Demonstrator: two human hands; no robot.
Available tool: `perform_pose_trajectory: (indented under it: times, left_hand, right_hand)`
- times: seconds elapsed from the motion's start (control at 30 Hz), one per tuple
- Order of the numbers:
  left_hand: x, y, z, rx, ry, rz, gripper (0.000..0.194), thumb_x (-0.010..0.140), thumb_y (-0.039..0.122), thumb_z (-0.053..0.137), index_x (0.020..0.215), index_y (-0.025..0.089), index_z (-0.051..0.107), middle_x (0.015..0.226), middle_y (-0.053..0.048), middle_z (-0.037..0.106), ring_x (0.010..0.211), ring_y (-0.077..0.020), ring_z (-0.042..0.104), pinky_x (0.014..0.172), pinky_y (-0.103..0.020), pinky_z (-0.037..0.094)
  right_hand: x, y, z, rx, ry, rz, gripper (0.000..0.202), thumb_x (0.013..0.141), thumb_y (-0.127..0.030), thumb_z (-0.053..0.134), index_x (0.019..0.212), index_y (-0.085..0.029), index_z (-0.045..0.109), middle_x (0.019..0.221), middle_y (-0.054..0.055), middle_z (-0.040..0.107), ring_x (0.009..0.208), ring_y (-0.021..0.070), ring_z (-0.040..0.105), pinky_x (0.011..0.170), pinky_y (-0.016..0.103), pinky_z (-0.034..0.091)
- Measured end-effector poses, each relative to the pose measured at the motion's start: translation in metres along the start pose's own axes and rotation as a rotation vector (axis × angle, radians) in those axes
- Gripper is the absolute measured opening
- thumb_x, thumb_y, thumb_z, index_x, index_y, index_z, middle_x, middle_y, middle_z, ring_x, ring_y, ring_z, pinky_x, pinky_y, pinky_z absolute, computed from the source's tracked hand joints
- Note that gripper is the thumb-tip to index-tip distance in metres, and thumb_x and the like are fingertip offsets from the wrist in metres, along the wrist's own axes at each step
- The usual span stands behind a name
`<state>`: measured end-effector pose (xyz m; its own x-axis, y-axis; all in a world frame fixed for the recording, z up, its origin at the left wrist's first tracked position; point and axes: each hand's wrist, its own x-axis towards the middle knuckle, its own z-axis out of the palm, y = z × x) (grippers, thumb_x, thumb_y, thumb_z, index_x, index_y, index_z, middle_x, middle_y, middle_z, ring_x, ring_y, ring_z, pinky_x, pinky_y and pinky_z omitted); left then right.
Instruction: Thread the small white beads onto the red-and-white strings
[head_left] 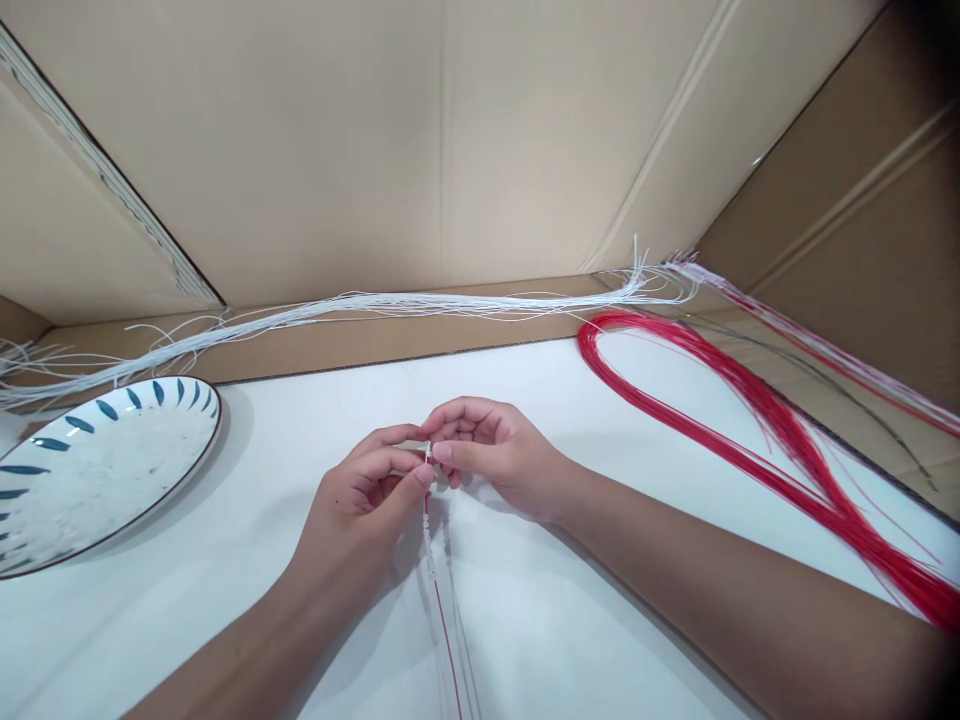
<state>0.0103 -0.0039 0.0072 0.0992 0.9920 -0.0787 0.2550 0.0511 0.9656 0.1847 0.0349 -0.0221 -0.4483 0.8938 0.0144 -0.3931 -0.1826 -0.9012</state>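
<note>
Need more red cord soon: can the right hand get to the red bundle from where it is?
Probably yes: bare white table lies between the right hand and the red bundle, though it now pinches strands.

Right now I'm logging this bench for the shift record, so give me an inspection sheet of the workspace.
Surface: white tabletop, with a strip of brown cardboard along its back edge.
Job's things: thin white and red strands pinched between both hands, trailing toward the camera.
Clutter: white plate with blue leaf marks at left; what lies in it is too faint to tell.
Hands: left hand and right hand meet fingertip to fingertip on the strands.
Cables: red cord bundle looped at right; white cord bundle along the back.
Surroundings: cardboard walls behind and at right.
</note>
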Motion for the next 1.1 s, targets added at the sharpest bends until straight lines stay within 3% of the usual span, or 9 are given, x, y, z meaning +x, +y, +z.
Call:
perform_pose_trajectory:
  times: [0.17, 0.37, 0.7, 0.93, 1.1]
  left_hand:
    - [-0.0003, 0.0008, 0.0006, -0.046, -0.012, 0.021, 0.022, 0.083, 0.038, 0.07, 0.065, 0.027, 0.077, 0.11, -0.006, 0.071, 0.127, -0.0266, 0.055, 0.087, -0.031, 0.053]
    - [-0.0012, 0.0035, 0.0007, -0.066, -0.013, 0.02, 0.022, 0.083, 0.036, 0.07, 0.064, 0.027, 0.077, 0.11, -0.007, 0.07, 0.123, -0.0265, 0.057, 0.083, -0.03, 0.054]
    - [-0.0002, 0.0017, -0.0022, -0.057, -0.04, -0.002, 0.025, 0.082, 0.037, 0.07, 0.062, 0.023, 0.074, 0.115, -0.007, 0.066, 0.1, -0.022, 0.063, 0.076, -0.03, 0.05]
    - [-0.0014, 0.0028, -0.0017, -0.045, -0.064, 0.018, 0.026, 0.084, 0.037, 0.068, 0.063, 0.022, 0.073, 0.111, -0.007, 0.064, 0.097, -0.0217, 0.064, 0.071, -0.028, 0.051]
    - [-0.0005, 0.0023, 0.0008, -0.047, -0.044, 0.061, 0.032, 0.086, 0.046, 0.071, 0.067, 0.021, 0.072, 0.106, -0.006, 0.065, 0.091, -0.0183, 0.063, 0.078, -0.028, 0.053]
  right_hand:
    - [0.0018, -0.0004, 0.0016, -0.033, 0.027, 0.048, 0.028, 0.075, -0.035, 0.088, 0.079, -0.013, 0.072, 0.066, 0.001, 0.07, 0.058, 0.0082, 0.059, 0.056, 0.021, 0.05]
    - [0.0039, 0.002, 0.0, -0.014, 0.029, 0.056, 0.035, 0.072, -0.042, 0.09, 0.079, -0.013, 0.072, 0.065, 0.001, 0.069, 0.057, 0.0085, 0.059, 0.053, 0.02, 0.049]
    - [0.0041, -0.0026, 0.0034, -0.012, 0.045, 0.104, 0.038, 0.063, -0.041, 0.094, 0.074, -0.013, 0.071, 0.063, 0.0, 0.067, 0.057, 0.0094, 0.06, 0.053, 0.021, 0.048]
    - [0.0011, -0.0031, 0.0017, -0.136, 0.01, 0.097, 0.029, 0.069, -0.034, 0.089, 0.074, -0.014, 0.068, 0.059, -0.002, 0.063, 0.052, 0.0081, 0.055, 0.05, 0.021, 0.043]
    - [-0.0001, -0.004, 0.0038, -0.164, -0.054, 0.072, 0.029, 0.074, -0.037, 0.085, 0.076, -0.014, 0.067, 0.062, -0.002, 0.063, 0.055, 0.0081, 0.053, 0.053, 0.022, 0.042]
